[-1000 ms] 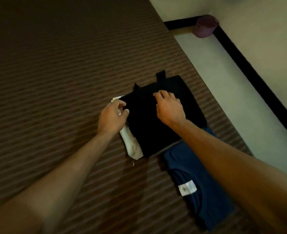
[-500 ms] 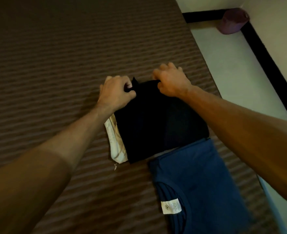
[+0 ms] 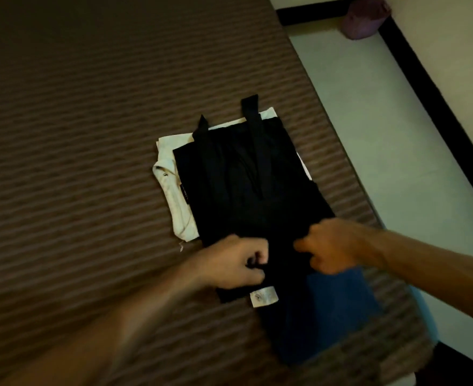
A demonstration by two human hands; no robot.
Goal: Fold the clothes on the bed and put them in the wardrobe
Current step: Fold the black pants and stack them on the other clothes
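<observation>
left hand (image 3: 231, 264) fingers pinch the black garment's (image 3: 246, 185) near edge; right hand (image 3: 331, 246) (blurred) seemingly grips it too.

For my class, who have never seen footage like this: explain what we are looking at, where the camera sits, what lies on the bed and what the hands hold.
No machine here: a person wears a wide-angle camera on the head, looking down at their own two bare hands. The surface is a bed with a brown striped cover. On it lies a black strapped garment, spread over a folded cream-white garment. Nearer the person lies a dark blue T-shirt with a white label. The left hand and the right hand both grip the black garment's near edge, fingers curled. On the floor beyond stands a purple bucket.
</observation>
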